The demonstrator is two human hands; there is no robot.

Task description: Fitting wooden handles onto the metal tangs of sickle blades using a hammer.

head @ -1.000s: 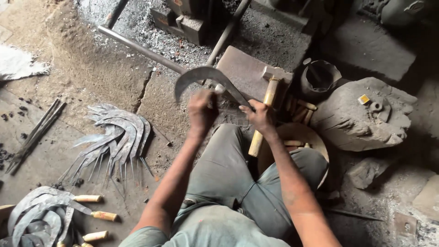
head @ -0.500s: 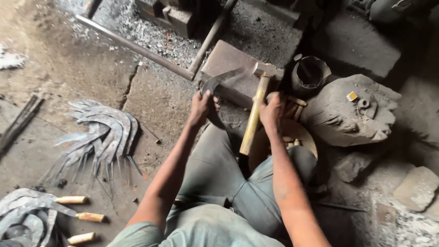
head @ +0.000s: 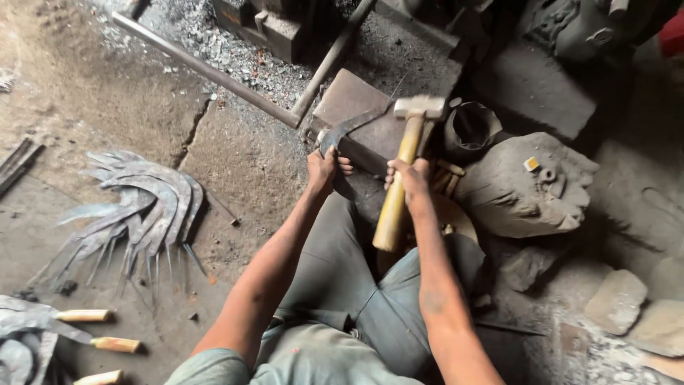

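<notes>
My left hand (head: 324, 167) grips the near end of a curved sickle blade (head: 356, 125). The blade lies across a flat metal block (head: 356, 100) just beyond my knees. My right hand (head: 410, 178) is closed around the wooden handle of a hammer (head: 402, 175). The hammer's metal head (head: 420, 107) hovers over the far right corner of the block, right beside the blade's tip.
A fan of bare sickle blades (head: 139, 210) lies on the floor at left. Finished sickles with wooden handles (head: 85, 328) sit at lower left. A long metal rod (head: 203, 68) crosses behind the block. A large rock (head: 524, 185) and a dark pot (head: 470, 128) stand at right.
The blade, held up in both hands a second ago, now rests on the block. My right hand has let go of it and taken the hammer.
</notes>
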